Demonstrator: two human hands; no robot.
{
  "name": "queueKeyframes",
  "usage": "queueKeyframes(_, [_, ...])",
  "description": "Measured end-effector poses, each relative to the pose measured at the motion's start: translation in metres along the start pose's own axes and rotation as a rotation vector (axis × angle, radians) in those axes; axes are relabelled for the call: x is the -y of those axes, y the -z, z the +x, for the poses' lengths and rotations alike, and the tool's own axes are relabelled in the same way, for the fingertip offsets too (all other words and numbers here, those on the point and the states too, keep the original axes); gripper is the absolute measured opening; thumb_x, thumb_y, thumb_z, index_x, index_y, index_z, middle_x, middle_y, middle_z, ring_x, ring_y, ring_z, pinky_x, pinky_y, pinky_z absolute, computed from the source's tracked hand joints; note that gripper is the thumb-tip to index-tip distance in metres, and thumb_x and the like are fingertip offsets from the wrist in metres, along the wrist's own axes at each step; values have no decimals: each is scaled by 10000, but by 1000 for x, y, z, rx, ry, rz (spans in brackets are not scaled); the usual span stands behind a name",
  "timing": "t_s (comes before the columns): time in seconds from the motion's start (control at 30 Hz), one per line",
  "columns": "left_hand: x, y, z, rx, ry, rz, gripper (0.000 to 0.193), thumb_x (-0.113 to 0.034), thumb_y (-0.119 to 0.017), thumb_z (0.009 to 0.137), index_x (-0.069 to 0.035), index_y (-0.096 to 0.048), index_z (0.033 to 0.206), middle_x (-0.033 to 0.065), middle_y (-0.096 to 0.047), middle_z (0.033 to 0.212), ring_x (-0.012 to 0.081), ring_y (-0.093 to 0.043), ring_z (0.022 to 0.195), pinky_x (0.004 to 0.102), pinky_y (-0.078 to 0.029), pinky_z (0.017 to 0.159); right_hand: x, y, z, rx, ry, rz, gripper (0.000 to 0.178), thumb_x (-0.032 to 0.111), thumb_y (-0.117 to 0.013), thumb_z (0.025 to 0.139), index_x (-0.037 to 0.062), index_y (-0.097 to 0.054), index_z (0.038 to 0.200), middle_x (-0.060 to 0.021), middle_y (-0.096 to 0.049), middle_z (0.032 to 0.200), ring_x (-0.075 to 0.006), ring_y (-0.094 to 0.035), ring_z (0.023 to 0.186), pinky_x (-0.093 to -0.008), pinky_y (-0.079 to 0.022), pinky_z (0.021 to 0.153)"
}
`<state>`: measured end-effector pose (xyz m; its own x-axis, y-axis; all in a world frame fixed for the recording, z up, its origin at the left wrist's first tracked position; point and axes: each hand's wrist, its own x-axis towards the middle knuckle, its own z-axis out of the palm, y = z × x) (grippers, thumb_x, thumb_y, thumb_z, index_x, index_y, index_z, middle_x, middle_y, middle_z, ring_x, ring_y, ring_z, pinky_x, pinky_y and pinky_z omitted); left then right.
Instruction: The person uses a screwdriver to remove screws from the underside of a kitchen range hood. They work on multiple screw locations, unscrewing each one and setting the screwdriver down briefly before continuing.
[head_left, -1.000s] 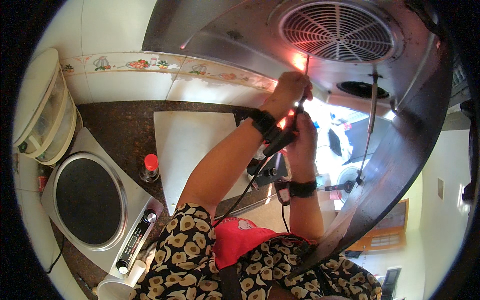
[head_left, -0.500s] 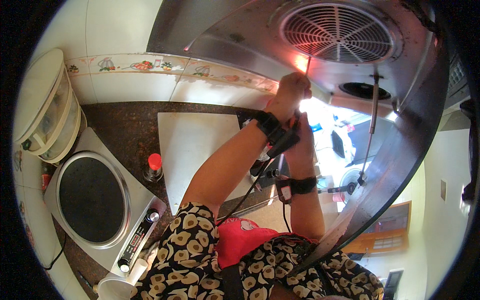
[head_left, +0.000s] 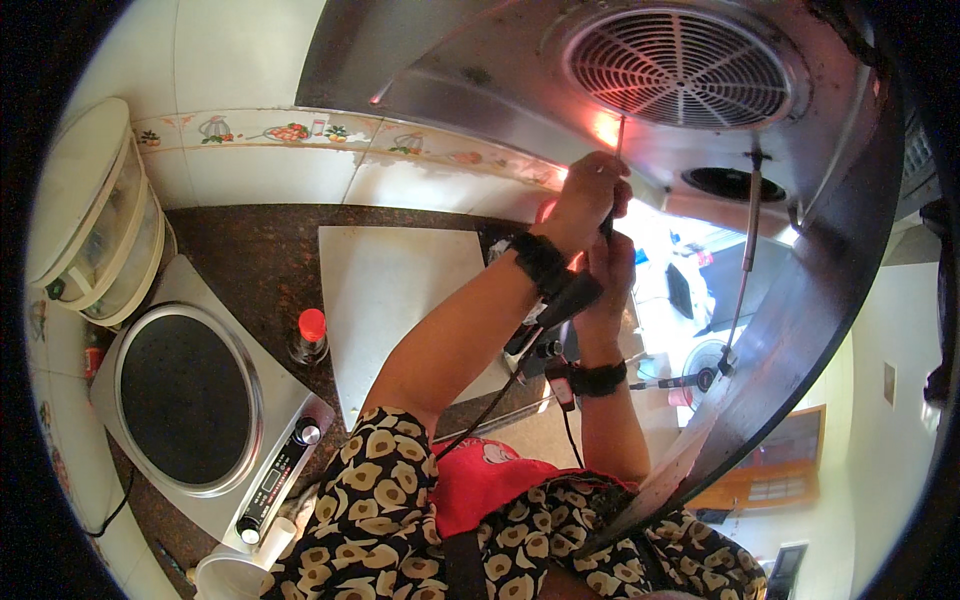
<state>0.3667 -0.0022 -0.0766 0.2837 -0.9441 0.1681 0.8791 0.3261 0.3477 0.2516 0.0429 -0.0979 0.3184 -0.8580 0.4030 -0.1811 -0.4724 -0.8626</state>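
Raised under a metal range hood (head_left: pixel 500 95), my left hand (head_left: pixel 588 205) is closed around a screwdriver (head_left: pixel 620 142). Its thin shaft points up and meets the hood beside the round slotted fan grille (head_left: pixel 680 70). A bit of dark handle shows below the left fist. Just beneath, my right hand (head_left: pixel 612 278) has its fingers up at the handle's lower end; the left wrist partly covers it, and its grip is hard to make out. Black straps with small dark devices and cables sit on both wrists. A reddish glow lights the hood near the screwdriver tip.
A second round opening (head_left: pixel 735 183) and a thin rod (head_left: pixel 748 230) are at the hood's right. Below left lie an induction cooker (head_left: pixel 185 400), a red-capped bottle (head_left: pixel 312 326), a white board (head_left: pixel 400 300) and a tiered container (head_left: pixel 95 215). The hood's curved edge (head_left: pixel 850 310) passes close to my right arm.
The right hand's fingers have shifted up at the lower end of the screwdriver handle. My left hand has turned slightly around the screwdriver, whose tip stays by the grille.
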Motion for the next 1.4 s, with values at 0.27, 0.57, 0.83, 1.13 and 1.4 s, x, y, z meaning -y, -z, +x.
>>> queueKeyframes(0.27, [-9,-8,-2,90,90,-278,159,-63,-390,943,-78,-462,803,30,-438,636,145,-403,524,274,-359,479,0,17,-6,120,-370,768,431,437,-459,1005,64,-584,1180,-41,-635,1010,-167,-600,881,-316,-505,794])
queueKeyframes(0.57, [-15,-3,-1,134,104,-275,135,-80,-417,936,-60,-497,829,63,-487,652,165,-457,533,282,-408,489,28,14,-14,129,-288,387,254,275,-563,981,51,-607,1093,-2,-596,812,-95,-550,687,-239,-452,614])
queueKeyframes(0.83, [-13,-10,-30,33,-11,70,86,-19,-473,920,-5,-513,846,94,-545,662,175,-525,538,302,-469,486,19,12,-13,-27,22,-35,111,128,-640,925,60,-566,974,31,-523,776,-45,-450,662,-198,-370,581])
queueKeyframes(1.13, [-5,13,-11,246,59,-184,128,-84,-505,952,-13,-573,870,21,-553,725,113,-516,611,245,-440,553,24,22,-12,213,-453,645,383,405,-513,990,60,-587,1139,-76,-670,992,-191,-636,863,-307,-496,707])
queueKeyframes(1.4, [-7,5,-26,60,-6,81,144,-121,-512,967,11,-567,949,38,-571,741,121,-531,619,250,-448,550,22,15,-13,81,-239,307,132,140,-609,937,39,-588,1019,-30,-591,823,-107,-538,672,-222,-428,577])
